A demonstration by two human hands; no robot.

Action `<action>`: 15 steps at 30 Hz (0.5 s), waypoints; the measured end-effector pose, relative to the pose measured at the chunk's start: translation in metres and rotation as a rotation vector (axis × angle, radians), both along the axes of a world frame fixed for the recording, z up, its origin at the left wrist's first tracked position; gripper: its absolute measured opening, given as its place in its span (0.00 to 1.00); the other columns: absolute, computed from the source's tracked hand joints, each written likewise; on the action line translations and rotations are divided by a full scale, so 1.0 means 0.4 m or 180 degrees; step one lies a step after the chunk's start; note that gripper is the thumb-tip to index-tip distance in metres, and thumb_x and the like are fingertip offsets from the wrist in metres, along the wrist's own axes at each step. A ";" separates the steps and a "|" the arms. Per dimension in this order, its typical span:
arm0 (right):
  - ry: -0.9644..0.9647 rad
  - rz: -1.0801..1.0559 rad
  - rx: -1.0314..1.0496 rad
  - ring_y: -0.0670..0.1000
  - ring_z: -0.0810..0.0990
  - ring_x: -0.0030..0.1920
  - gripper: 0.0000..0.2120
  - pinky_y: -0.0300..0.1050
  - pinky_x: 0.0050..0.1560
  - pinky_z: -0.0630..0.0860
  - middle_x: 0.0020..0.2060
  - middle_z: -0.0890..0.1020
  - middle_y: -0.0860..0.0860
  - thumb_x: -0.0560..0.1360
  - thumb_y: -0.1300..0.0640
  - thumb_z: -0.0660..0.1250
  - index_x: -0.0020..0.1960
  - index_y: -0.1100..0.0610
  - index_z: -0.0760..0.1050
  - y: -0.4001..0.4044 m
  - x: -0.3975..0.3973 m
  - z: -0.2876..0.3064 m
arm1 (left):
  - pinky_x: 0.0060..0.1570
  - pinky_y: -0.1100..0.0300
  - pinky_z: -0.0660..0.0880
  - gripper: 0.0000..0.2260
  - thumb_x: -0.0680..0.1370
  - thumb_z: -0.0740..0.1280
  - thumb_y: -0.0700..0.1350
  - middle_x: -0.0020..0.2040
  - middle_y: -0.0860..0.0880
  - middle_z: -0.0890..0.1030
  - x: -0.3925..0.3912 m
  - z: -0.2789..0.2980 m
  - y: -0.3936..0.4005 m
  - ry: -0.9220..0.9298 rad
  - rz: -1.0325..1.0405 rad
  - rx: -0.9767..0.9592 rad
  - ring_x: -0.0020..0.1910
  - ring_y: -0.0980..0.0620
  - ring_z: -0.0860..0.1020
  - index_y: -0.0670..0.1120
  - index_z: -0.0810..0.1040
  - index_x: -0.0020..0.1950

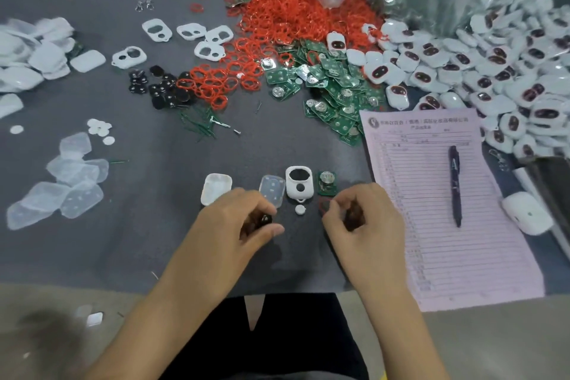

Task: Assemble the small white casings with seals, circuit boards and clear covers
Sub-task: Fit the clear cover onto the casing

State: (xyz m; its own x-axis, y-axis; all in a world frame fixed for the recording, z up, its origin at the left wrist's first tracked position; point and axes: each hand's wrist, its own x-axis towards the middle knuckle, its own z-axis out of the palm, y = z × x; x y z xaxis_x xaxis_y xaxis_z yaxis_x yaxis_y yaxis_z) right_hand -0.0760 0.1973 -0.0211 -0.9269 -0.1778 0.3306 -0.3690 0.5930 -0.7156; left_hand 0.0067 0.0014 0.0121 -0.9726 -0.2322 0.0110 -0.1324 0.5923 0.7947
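Row of parts on table point(154, 241) just beyond hands: casing back point(216, 188) leftmost, clear cover point(273, 190) next, casing front point(298, 182), circuit board point(327, 183) rightmost. Small disc point(300, 210) just in front of casing front. Form sheet point(431, 210) to right, pen point(455, 185) on it. Seal heap point(302, 15) far behind; board pile point(333, 92) in front of it; assembled casings point(493, 65) far right.

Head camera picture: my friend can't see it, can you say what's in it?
Two hands work over a grey table: the left hand pinches a small black piece, the right hand pinches a red ring. Just beyond lie a white casing, clear cover and green circuit board, with heaps of parts behind.
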 end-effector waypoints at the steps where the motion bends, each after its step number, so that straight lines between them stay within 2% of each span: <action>1: 0.0038 0.0039 0.0065 0.40 0.74 0.40 0.11 0.28 0.41 0.66 0.38 0.74 0.45 0.70 0.65 0.73 0.40 0.52 0.75 -0.001 0.000 -0.002 | 0.45 0.66 0.73 0.07 0.74 0.79 0.45 0.43 0.54 0.78 -0.001 -0.002 -0.002 0.0042 -0.0003 -0.0011 0.43 0.53 0.78 0.51 0.84 0.48; 5: -0.0065 0.0184 0.0271 0.40 0.74 0.43 0.09 0.31 0.42 0.67 0.41 0.74 0.43 0.72 0.63 0.73 0.43 0.50 0.76 -0.004 -0.005 -0.001 | 0.46 0.70 0.72 0.09 0.75 0.78 0.45 0.42 0.59 0.80 0.000 -0.005 0.000 -0.0035 0.0025 0.0154 0.43 0.57 0.78 0.53 0.83 0.53; 7: -0.0110 0.0198 0.0310 0.42 0.75 0.44 0.08 0.34 0.42 0.69 0.43 0.75 0.42 0.73 0.60 0.72 0.45 0.48 0.77 -0.006 -0.004 0.000 | 0.44 0.71 0.72 0.08 0.75 0.78 0.45 0.43 0.61 0.80 -0.002 -0.008 0.002 -0.0062 0.0032 0.0233 0.42 0.56 0.79 0.54 0.82 0.50; 10: -0.0064 0.0165 0.0281 0.43 0.76 0.45 0.06 0.35 0.43 0.70 0.44 0.76 0.41 0.74 0.57 0.69 0.48 0.47 0.77 -0.009 -0.001 -0.001 | 0.44 0.71 0.70 0.07 0.75 0.78 0.46 0.41 0.57 0.79 -0.007 -0.019 -0.002 0.0049 -0.0024 -0.0129 0.42 0.58 0.77 0.53 0.82 0.47; 13: -0.0023 0.0168 0.0220 0.43 0.77 0.46 0.05 0.36 0.44 0.71 0.45 0.76 0.41 0.75 0.55 0.66 0.50 0.48 0.77 -0.014 0.002 0.001 | 0.50 0.74 0.68 0.11 0.75 0.78 0.47 0.50 0.58 0.77 -0.012 -0.021 -0.003 0.0162 -0.0001 -0.0314 0.51 0.66 0.75 0.50 0.83 0.55; 15: -0.0026 0.0206 0.0146 0.44 0.78 0.47 0.05 0.37 0.46 0.72 0.46 0.77 0.41 0.76 0.56 0.67 0.51 0.49 0.78 -0.014 0.002 0.003 | 0.51 0.70 0.70 0.14 0.75 0.75 0.52 0.53 0.58 0.76 -0.022 -0.011 0.002 0.0287 0.0030 -0.0372 0.53 0.64 0.74 0.52 0.81 0.59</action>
